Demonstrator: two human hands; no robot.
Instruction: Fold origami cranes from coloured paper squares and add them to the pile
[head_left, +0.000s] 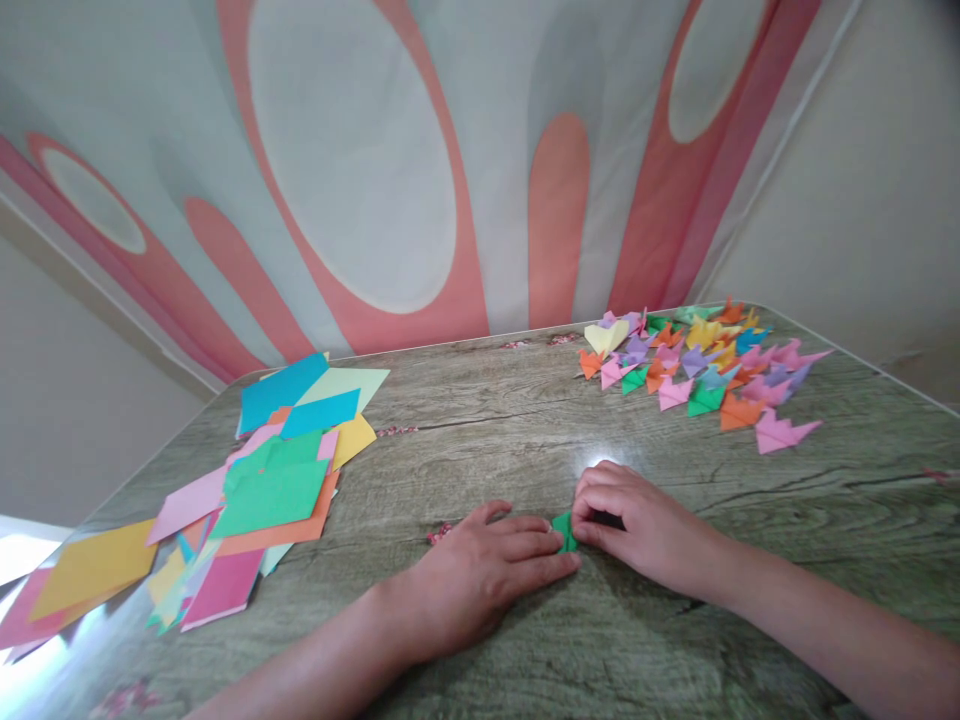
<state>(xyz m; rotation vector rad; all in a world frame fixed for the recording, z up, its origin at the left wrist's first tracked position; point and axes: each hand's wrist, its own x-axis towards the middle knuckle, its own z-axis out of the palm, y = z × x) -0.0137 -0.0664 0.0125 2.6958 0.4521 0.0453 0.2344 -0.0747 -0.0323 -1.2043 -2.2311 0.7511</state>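
A small folded piece of green paper (565, 532) lies on the wood-grain table (480, 410), mostly covered by my fingers. My left hand (499, 560) rests flat with its fingers stretched out, their tips touching the left side of the green paper. From the right, my right hand (626, 515) pinches the paper's other edge between thumb and curled fingers. How the paper is folded under the fingertips cannot be made out.
Loose coloured paper sheets (274, 495) lie overlapping on the left, with a yellow-orange sheet (94, 570) at the near left edge. Several folded paper birds (705, 398) stand grouped at the back right. A patterned wall covering (499, 200) rises behind the table's far edge.
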